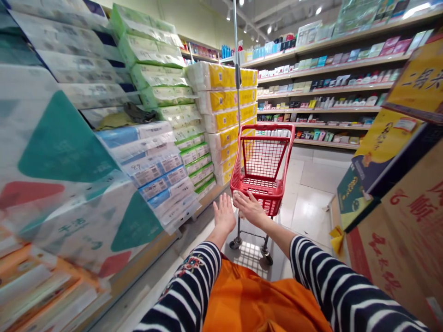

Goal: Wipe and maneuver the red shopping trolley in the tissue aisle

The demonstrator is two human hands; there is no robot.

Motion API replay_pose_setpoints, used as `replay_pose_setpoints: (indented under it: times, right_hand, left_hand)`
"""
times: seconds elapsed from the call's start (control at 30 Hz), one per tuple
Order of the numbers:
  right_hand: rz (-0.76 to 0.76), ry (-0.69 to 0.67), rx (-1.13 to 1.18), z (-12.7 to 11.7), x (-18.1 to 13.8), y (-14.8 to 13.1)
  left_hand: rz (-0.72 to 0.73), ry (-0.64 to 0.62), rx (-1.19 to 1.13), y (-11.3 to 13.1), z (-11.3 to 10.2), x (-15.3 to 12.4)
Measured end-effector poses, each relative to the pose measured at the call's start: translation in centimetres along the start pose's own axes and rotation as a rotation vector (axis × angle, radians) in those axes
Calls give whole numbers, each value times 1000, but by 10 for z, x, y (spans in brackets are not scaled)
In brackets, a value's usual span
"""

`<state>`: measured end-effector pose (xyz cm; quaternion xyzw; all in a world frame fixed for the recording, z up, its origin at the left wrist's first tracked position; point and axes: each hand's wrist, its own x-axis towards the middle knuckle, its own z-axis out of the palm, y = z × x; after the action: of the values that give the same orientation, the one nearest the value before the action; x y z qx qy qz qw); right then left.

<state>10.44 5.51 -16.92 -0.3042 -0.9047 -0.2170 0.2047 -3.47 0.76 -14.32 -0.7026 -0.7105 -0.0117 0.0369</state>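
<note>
A red shopping cart (261,182) stands upright in front of me, its basket facing me and its wheels on the floor. My right hand (254,210) is at the near left corner of the basket, fingers pointing left. A small crumpled whitish wad (236,198) shows at its fingertips, perhaps tissue or cloth; its kind is unclear. Just left of it, my left hand (224,214) is raised, fingers stretched and apart, with nothing seen in it. Whether the right hand touches the cart's rim cannot be made out. The basket shows no goods inside.
Stacked tissue packs in green (155,69), yellow (224,97) and blue (155,166) line the left side. Cartons (391,235) stand close on the right. Shelves (321,87) of small boxes and bottles fill the back. A thin metal pole (237,46) rises behind the cart.
</note>
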Motion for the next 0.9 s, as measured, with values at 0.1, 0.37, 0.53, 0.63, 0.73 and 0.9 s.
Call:
replay_pose_setpoints:
  times: [0.1,0.37,0.53,0.63,0.73,0.9]
  right_hand:
    - [100,82,-30,-7,15,6]
    - [-53,-15,-25,16,-24,1]
    - [92,113,-27,-12,-23,14]
    - [279,123,-39,-27,-7,19]
    - [324,33,-59,-29,0,20]
    - [352,-19,-118,-34,-29,33]
  left_hand:
    - [-9,30,2,1,-2,5]
    - [51,-6,38,6,-1,1]
    - [77,8,13,13,-9,13]
    - [137,10,26,21,-22,24]
    - [182,-69,50,25,-33,31]
    - [246,-100,86,22,-41,33]
